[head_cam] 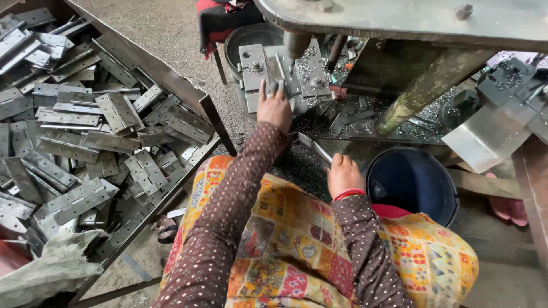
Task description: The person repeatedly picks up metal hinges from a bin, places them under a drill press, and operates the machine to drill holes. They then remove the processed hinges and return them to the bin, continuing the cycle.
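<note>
— Held in the left hand (274,106)?
— A grey metal hinge (276,72), pressed flat on the press bed (313,74) right under the round ram (296,43); fingers stretched forward over its near end, palm down, pinning rather than clenching.

— And the right hand (343,174)?
— Closed around the near end of a second metal strip (314,148), lying slantwise across the lap, far end pointing toward the left wrist. Red bangle at that wrist; both sleeves brown with white dots.

— Around the press bed?
— Bolted grey plates on either side of the hinge, loose metal chips (319,117) scattered thick over the dark surface in front. Heavy rusty machine frame (434,80) slanting down to the right, a thick grey machine top (411,20) overhead.

— Nearer the lap?
— Dark blue bucket (412,182) just beside the right hand, on the floor by the knee. Bright yellow patterned cloth (297,239) over both legs.

— Further out, to the left?
— Big shallow metal tray (202,102) heaped with flat grey hinges (85,131), lying every which way. Crumpled pale sack (51,268) at its near corner. Black tub (245,37) behind the press bed, a red and dark cloth (220,17) above it — well apart from both hands.
</note>
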